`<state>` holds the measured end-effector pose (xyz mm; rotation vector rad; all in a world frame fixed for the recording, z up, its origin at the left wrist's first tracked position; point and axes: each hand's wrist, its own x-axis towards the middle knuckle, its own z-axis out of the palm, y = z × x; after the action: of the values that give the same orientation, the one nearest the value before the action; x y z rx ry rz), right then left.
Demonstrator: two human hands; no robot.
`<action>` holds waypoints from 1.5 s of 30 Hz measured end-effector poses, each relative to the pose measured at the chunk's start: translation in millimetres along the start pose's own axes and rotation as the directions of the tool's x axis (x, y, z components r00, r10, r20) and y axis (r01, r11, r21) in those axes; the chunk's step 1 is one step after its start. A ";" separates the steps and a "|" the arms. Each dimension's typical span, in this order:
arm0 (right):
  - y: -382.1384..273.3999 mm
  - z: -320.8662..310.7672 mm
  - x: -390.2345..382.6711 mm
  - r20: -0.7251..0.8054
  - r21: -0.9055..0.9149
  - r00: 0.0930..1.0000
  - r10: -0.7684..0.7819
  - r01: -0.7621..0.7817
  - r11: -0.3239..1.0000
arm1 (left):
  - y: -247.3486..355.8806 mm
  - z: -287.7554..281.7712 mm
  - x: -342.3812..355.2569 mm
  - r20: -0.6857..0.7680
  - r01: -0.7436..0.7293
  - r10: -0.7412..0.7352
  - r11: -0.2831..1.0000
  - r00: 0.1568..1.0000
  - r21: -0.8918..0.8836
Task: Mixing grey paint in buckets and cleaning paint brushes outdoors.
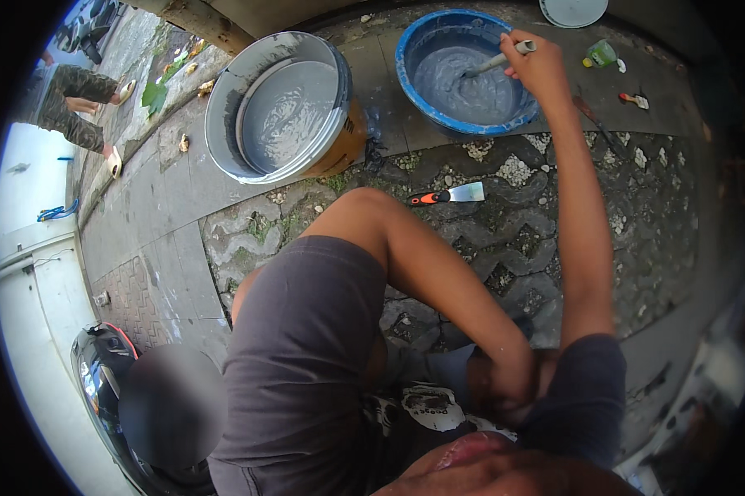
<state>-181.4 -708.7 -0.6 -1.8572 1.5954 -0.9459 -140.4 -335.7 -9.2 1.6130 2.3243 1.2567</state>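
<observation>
My right hand (pixel 534 68) is closed around a pale stick (pixel 504 58), reaching far out at the upper right. The stick's lower end dips at a slant into wet grey mix (pixel 451 87). That mix fills part of a round blue basin (pixel 404 62) on the ground. Folded back toward my lap, my left arm ends in shadow, where my left hand (pixel 517 382) seems to rest near a knee; its fingers do not show. Left of the basin stands a large bucket (pixel 352 136), also with grey, wet-looking material inside.
A putty knife (pixel 463 193) with an orange-black handle lies on the paving before the basin. Farther right are a green container (pixel 602 54) and a small brush (pixel 634 100). A whitish lid (pixel 574 10) lies behind. A person in patterned trousers (pixel 79 103) is at far left.
</observation>
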 end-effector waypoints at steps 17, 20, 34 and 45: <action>1.4 16.3 9.4 0.013 -0.167 0.998 -0.062 0.063 0.984 | -8.9 8.8 -14.6 -0.142 -0.028 0.027 1.000 0.990 -0.006; -19.6 24.4 9.5 0.174 0.082 0.983 0.054 -0.069 0.994 | -4.8 11.6 -17.5 -0.164 0.117 -0.113 0.993 0.980 0.015; -16.8 30.3 5.4 0.250 -0.109 0.963 0.097 -0.072 0.991 | 46.7 9.5 -100.2 -0.190 0.551 -0.527 0.828 0.828 0.105; -10.4 -2.2 17.9 0.172 -0.203 0.983 0.063 -0.027 0.979 | 42.6 -54.6 -83.0 -0.234 0.484 -0.453 0.870 0.860 0.093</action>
<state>-175.4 -724.3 11.9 -1.9687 1.6652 -0.5990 -95.0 -428.6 22.1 0.8711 2.7597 1.1968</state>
